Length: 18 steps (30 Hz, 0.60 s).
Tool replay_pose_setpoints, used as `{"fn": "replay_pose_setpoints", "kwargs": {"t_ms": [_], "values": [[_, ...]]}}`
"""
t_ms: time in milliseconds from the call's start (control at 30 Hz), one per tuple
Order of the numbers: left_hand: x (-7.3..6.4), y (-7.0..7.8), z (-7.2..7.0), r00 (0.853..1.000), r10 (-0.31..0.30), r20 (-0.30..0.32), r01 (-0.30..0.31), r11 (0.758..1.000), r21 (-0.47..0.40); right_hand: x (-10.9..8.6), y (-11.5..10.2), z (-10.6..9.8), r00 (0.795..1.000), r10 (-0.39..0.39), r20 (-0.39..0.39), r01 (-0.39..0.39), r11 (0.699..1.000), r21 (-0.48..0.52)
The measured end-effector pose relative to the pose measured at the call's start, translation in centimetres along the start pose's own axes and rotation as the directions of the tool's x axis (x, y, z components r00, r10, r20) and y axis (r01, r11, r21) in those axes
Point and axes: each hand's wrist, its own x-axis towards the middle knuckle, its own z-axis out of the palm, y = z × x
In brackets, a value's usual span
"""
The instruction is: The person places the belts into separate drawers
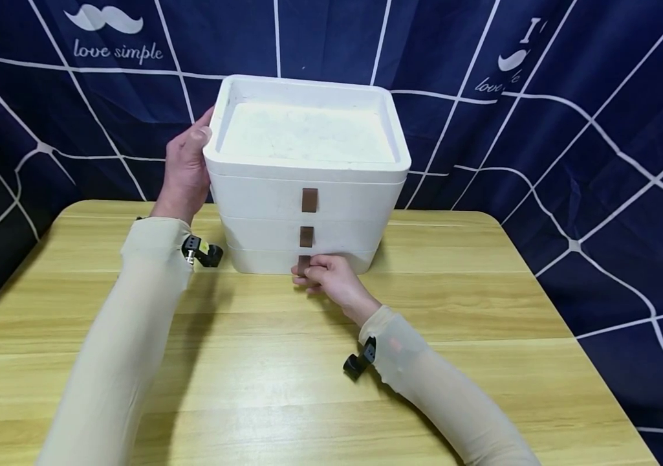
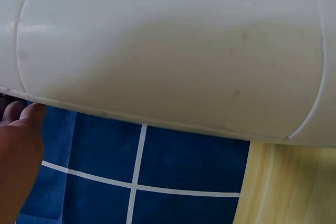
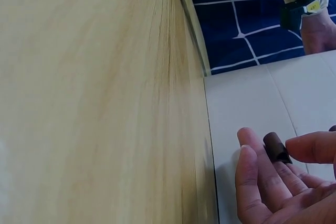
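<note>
A white storage box with drawers [image 1: 308, 200] stands on the table, its front bearing three brown pull tabs one above another. My left hand [image 1: 187, 168] grips the box at its back left edge, thumb against the side just under the rim; the other fingers are mostly hidden behind it. In the left wrist view the box's white side [image 2: 173, 51] fills the upper part, with fingertips [image 2: 34, 113] at its edge. Down at the lowest drawer, my right hand [image 1: 334, 281] pinches the bottom pull tab [image 3: 276, 148] between thumb and fingers. All drawers sit flush with the front.
The light wood table [image 1: 238, 382] extends in front of the box and to both sides. Dark blue cloth with white grid lines [image 1: 331, 39] hangs behind and along the sides. A shallow recessed tray top [image 1: 308, 133] with faint marks caps the box.
</note>
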Motion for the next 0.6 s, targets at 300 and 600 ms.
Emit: {"fn": "replay_pose_setpoints", "kwargs": {"t_ms": [300, 600], "values": [[-0.1, 0.0, 0.1, 1.0, -0.012, -0.029, 0.013, 1.0, 0.021, 0.1, 0.0, 0.0, 1.0, 0.025, -0.005, -0.025, 1.0, -0.005], [-1.0, 1.3, -0.5, 0.962, -0.203, -0.182, 0.241, 0.946, 0.216, -0.5, 0.4, -2.8, 1.0, 0.017, -0.005, -0.018, 0.996, -0.091]]}}
